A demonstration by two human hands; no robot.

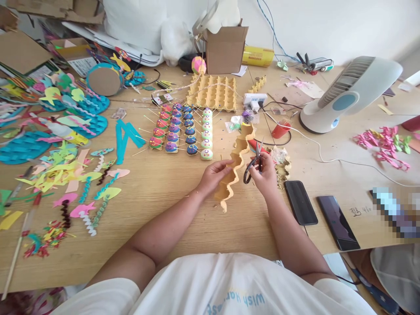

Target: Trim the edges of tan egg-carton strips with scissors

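A yellowish strip cut from an egg carton point(236, 164) is tilted above the table, its wavy edge facing right. My left hand point(215, 175) is closed on the strip's left side, thumb over the cups. In my right hand point(265, 175) is a pair of scissors point(254, 164) with dark handles, its metal blades pointing up and away from me, just right of the strip. Beyond the strip stand rows of painted egg-carton caterpillars point(173, 129) in red, purple, blue and pale green, with sticks poking out. Past them lies an uncut egg carton point(211, 92).
Two phones point(301, 202) lie right of my right arm. Behind them are a carton piece with scraps point(282, 168), a red cup point(281, 129) and a white fan point(349, 96) with its cable. Paper fish crafts point(87, 210) and blue painted cartons point(24, 146) cover the left side.
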